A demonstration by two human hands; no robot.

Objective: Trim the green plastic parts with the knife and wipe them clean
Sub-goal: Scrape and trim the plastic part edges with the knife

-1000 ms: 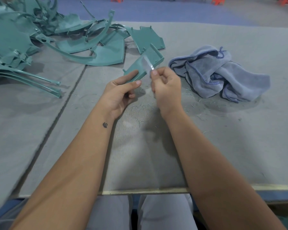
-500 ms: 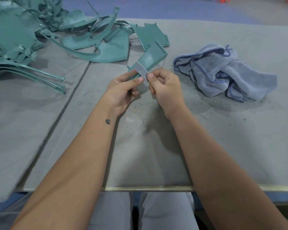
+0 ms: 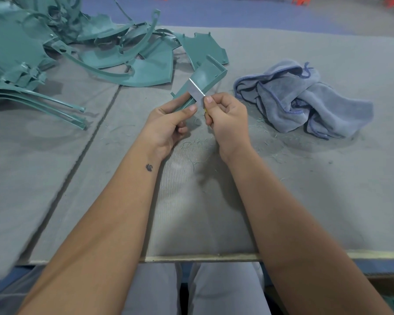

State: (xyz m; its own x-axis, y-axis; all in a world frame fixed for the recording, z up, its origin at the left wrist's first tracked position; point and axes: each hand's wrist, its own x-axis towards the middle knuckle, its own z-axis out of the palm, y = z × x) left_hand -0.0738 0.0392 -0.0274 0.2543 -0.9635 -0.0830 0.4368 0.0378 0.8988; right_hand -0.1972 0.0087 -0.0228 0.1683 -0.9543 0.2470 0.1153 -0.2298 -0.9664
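The left hand (image 3: 168, 123) is gripping the near end of a green plastic part (image 3: 205, 80), thumb lying along its top edge, holding it tilted above the grey table mat (image 3: 214, 201). The right hand (image 3: 228, 119) is pinching a knife blade (image 3: 197, 90), fingers curled round it, and the flat silver blade is lying against the part's near face. The part is a dull teal channel piece with a raised lip along its right side and a small peg at its lower left.

Compared with half a second ago, the blade is sitting a little farther up the part, and more bare metal is showing.

The knife's handle is hidden inside the fist apart from a yellow sliver. A crumpled blue cloth (image 3: 305, 98) is lying to the right, a pile of green parts (image 3: 77, 46) to the far left, cut off by the frame edge. Fine green shavings (image 3: 196, 144) are scattered on the mat under the hands.
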